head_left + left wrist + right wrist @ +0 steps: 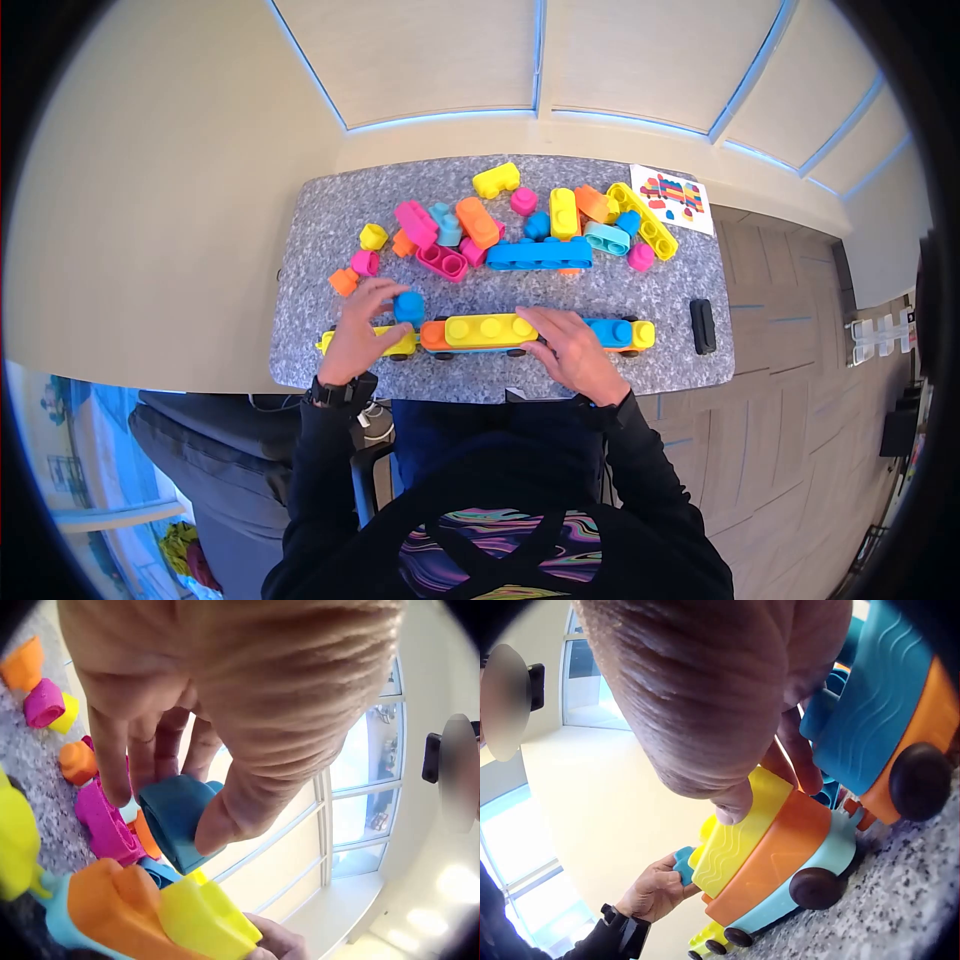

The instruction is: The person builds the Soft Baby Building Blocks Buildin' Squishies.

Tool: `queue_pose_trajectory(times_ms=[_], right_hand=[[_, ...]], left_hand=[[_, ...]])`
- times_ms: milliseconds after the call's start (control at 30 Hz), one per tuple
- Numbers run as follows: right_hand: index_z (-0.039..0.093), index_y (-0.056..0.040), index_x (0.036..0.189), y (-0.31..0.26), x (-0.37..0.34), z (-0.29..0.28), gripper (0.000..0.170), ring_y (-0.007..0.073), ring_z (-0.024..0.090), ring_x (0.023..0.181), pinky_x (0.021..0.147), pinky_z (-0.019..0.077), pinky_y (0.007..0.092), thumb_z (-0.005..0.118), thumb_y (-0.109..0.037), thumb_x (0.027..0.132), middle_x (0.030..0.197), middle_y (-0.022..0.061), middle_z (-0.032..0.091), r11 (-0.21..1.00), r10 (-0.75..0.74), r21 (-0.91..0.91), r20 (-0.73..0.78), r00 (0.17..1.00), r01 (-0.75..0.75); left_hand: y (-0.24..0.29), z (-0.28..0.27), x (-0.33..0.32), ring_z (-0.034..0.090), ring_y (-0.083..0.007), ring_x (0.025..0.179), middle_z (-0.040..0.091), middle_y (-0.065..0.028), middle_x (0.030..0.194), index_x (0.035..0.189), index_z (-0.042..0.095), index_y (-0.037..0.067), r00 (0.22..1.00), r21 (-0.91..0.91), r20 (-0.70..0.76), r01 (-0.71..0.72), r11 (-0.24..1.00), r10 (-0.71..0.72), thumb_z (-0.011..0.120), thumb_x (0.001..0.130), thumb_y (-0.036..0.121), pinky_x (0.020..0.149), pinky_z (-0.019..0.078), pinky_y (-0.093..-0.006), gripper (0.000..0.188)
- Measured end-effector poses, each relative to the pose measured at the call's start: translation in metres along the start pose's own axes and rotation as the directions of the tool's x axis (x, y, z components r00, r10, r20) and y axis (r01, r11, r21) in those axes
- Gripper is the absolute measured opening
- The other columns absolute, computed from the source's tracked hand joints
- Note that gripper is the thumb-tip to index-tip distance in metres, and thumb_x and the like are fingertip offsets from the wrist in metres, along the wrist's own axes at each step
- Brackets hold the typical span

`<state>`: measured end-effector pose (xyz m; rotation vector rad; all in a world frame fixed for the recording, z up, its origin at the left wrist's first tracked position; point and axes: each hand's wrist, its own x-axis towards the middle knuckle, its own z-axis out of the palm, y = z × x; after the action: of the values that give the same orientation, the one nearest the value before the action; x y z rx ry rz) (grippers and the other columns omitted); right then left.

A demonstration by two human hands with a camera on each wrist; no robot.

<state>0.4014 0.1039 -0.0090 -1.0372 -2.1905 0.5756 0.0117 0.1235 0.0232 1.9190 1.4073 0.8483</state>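
Observation:
A small blue block (408, 307) is pinched between the thumb and fingers of the left hand (358, 335); the left wrist view shows this blue block (178, 821) raised above the orange piece (112, 904). The right hand (575, 352) grips the right end of the long yellow block (488, 330), which lies on an orange piece over a light-blue wheeled base (780, 900). Left of it stands a small yellow wheeled car (400, 343), partly behind the left hand. To the right, a wheeled car carries a blue block (610, 332) and a yellow one (642, 335).
Loose blocks in several colours lie across the back of the speckled table (300, 340), among them a long blue block (540, 255) and a magenta one (442, 262). A picture sheet (690, 212) is at the back right corner, a black case (703, 326) near the right edge.

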Motion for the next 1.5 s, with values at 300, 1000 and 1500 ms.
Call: queue_pose_trajectory(times_ms=[300,1000,1500], right_hand=[[0.065,-0.0049,0.159,-0.003,0.002,-0.002,0.059,0.0426,0.072,0.13,0.11,0.0566,0.0497,0.083,-0.016,0.103,0.145,0.0198,0.075,1.0,0.007,0.006,0.014,1.0,-0.007],[0.064,-0.0032,0.156,0.002,0.0,0.001,0.058,0.0411,0.073,0.125,0.106,0.0554,0.0491,0.083,-0.016,0.102,0.143,0.0199,0.075,1.0,-0.016,-0.003,-0.018,1.0,0.016],[0.066,-0.0047,0.155,0.002,0.0,0.0,0.056,0.0416,0.072,0.128,0.109,0.0557,0.0501,0.083,-0.017,0.102,0.142,0.0193,0.075,1.0,-0.022,-0.012,-0.013,1.0,0.022]], left_hand=[[-0.008,0.031,-0.02,0.069,-0.0262,0.141,0.066,-0.0128,0.152,0.148,0.068,0.002,0.981,-0.385,0.19,0.111,0.916,-0.039,0.088,0.094,-0.006,0.125,0.0574,-0.0437,0.058],[-0.005,0.033,-0.017,0.077,-0.0347,0.132,0.08,-0.0161,0.142,0.15,0.073,0.007,0.987,-0.109,0.162,0.005,0.994,0.013,0.093,0.095,0.012,0.114,0.0577,-0.0437,0.058],[-0.016,-0.012,0.104,0.075,-0.0421,0.11,0.077,-0.0193,0.117,0.126,0.074,0.001,0.999,0.316,-0.044,0.04,0.948,-0.027,0.096,0.091,0.035,0.099,0.061,-0.0505,0.053]])
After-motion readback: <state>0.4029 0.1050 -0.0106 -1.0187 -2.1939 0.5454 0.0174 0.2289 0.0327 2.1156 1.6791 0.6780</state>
